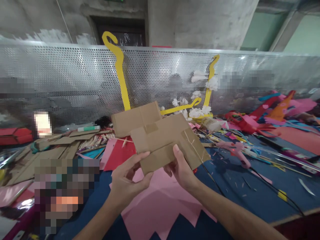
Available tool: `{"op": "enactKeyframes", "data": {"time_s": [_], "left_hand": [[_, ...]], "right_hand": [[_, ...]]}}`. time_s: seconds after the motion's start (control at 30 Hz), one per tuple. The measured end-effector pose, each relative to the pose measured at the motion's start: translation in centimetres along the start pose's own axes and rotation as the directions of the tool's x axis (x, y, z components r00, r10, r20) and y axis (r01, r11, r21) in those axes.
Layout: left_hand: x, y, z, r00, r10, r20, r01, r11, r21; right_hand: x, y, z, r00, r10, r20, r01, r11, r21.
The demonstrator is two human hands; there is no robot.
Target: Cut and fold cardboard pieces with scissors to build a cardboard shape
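Observation:
My left hand (131, 176) pinches the left end of a narrow cardboard piece (158, 158), thumb below and fingers at its upper edge. On the same piece's right part rests the thumb of my right hand (181, 166), its fingers curled underneath. The piece lies against a larger cardboard sheet (168, 128) with brown tape on it; whether the two are joined I cannot tell. Behind stands another taped cardboard piece (137, 118). Beneath my hands is pink paper (160, 206) with a zigzag edge, and red paper (120, 153) shows to the left.
A pink glue gun (235, 151) with a black cord lies to the right. Yellow hooked strips (121, 76) and white tufts stand before a perforated metal screen (75, 80). Cardboard scraps (52, 150) lie left; colourful paper shapes (255, 116) lie right on the blue table (265, 196).

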State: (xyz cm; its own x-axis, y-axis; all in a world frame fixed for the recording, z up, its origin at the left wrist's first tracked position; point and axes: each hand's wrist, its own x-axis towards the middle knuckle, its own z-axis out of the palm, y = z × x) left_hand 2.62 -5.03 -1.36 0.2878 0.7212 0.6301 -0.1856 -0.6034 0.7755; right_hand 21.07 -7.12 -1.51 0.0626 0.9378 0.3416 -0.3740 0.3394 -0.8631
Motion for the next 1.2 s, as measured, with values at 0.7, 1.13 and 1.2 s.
{"op": "enactKeyframes", "data": {"time_s": [0.7,1.13,1.2], "left_hand": [[-0.3,-0.3,0.2,1.0,0.0,-0.017,0.002,0.992,0.124],[-0.3,0.2,0.9,0.999,0.041,-0.014,-0.039,0.987,0.154],[-0.3,0.3,1.0,0.999,0.044,-0.025,-0.039,0.986,0.161]], "right_hand": [[0.0,-0.9,0.8,0.994,0.087,0.062,-0.09,0.995,0.053],[0.0,0.1,0.6,1.0,0.03,-0.001,-0.029,0.963,0.268],[0.0,0.1,0.7,1.0,0.022,-0.006,-0.02,0.964,0.264]]}}
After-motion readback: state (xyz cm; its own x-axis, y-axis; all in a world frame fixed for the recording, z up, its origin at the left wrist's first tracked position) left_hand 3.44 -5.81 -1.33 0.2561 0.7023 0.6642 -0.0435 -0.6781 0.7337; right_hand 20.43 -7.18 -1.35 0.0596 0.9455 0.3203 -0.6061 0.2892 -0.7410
